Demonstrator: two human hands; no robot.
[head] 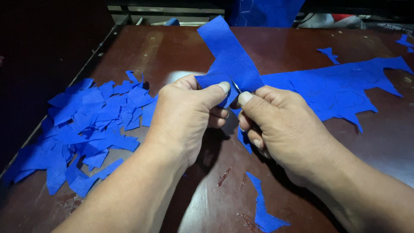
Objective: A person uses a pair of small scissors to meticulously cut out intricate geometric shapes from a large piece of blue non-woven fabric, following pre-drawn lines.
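Both hands met over the desk (302, 39) centre, knuckles up. The left hand (185, 114) pinched a blue cloth piece (230, 56) between thumb and fingers; the right hand (280, 125) gripped a small blade (236, 86) against it. One scrap pile (86, 129) lay left, one large cut sheet (336, 88) right, one strip (263, 211) near.

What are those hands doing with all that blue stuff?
A person holds a piece of blue fabric up over a dark brown table. The left hand pinches its edge, and the right hand presses a small thin blade against it. A pile of blue scraps lies on the left, and a bigger cut sheet on the right.
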